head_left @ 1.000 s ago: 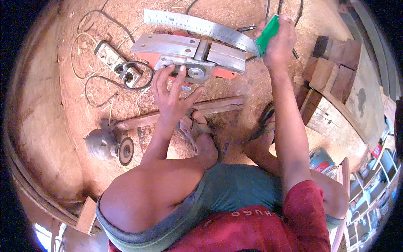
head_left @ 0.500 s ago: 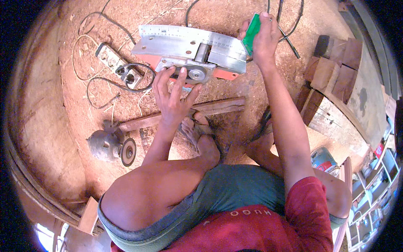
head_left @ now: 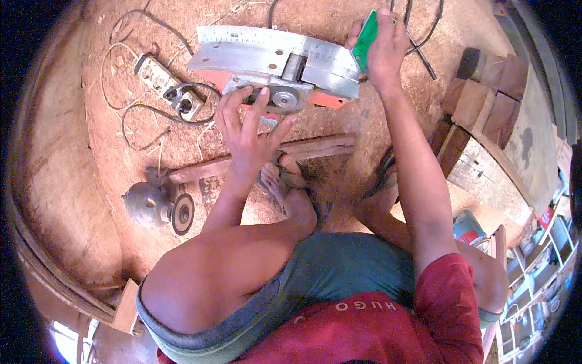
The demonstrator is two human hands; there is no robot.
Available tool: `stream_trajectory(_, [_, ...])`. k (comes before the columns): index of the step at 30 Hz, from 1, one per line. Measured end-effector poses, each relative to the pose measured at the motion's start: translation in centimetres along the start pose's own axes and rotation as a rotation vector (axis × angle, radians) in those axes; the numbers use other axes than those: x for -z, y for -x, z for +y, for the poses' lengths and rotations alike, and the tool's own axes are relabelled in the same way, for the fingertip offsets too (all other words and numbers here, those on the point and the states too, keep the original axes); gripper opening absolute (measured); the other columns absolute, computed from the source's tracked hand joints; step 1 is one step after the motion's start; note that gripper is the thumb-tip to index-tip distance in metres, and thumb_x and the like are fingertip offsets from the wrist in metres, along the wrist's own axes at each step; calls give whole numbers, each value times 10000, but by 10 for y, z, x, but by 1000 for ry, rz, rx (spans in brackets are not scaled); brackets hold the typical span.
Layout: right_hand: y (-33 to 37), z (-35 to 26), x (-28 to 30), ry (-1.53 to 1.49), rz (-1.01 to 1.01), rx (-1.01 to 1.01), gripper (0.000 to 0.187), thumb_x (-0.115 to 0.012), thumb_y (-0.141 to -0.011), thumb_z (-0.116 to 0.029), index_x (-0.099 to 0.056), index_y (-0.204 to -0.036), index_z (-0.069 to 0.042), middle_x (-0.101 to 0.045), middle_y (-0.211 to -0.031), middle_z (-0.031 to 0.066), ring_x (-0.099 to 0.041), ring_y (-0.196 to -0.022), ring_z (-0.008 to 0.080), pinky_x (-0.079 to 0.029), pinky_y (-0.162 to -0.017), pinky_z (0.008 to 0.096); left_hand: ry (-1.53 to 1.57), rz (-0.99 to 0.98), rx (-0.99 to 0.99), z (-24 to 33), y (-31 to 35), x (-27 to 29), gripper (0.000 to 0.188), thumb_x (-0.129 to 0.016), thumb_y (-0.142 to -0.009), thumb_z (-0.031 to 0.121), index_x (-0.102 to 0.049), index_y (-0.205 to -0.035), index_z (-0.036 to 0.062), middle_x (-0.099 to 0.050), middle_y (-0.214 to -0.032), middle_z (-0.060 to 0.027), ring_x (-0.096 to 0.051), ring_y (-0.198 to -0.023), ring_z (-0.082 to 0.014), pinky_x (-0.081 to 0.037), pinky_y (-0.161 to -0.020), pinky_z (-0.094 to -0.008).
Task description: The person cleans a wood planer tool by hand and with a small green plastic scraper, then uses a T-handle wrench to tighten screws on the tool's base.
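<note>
An electric planer (head_left: 254, 57) lies upside down on the dusty floor, its flat metal sole facing up and the cutter slot showing. Fingers and thumb apart, my left hand (head_left: 248, 130) holds its near side around the drive pulley (head_left: 284, 99). Closed around the green handle (head_left: 365, 43) of a try square is my right hand (head_left: 388, 54), at the planer's right end. The square's steel ruled blade (head_left: 267, 38) runs along the far edge of the sole, standing against it. My palm hides part of the planer's housing.
A power strip (head_left: 159, 79) with a plugged-in black cable lies left of the planer. Nearer stands a bench grinder (head_left: 148, 205). A wooden strip (head_left: 315, 145) crosses the floor by my feet. Wood blocks (head_left: 476, 100) are stacked at right, near a tin (head_left: 467, 225).
The whole view has shifted slightly, so the planer and floor things sit a little higher. Both hands keep their holds, and the square still lies along the sole.
</note>
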State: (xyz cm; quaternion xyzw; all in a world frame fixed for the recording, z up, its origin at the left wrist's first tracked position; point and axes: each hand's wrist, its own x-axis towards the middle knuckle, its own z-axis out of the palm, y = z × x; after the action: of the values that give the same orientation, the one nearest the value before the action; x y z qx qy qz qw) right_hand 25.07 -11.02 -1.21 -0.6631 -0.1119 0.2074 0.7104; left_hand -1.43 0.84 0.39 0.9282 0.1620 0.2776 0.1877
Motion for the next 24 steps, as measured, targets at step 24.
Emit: stream_trajectory(24, [14, 29, 72, -299, 168, -322, 453, -597, -1037, -536, -610, -935, -95, -636, -774, 69, -642, -685, 233, -565, -690, 383, 527, 200, 808, -38, 15, 1, 223, -693, -1015, 177, -626, -1121, -7, -641, -1006, -78, -568, -868, -147, -495, -792, -301])
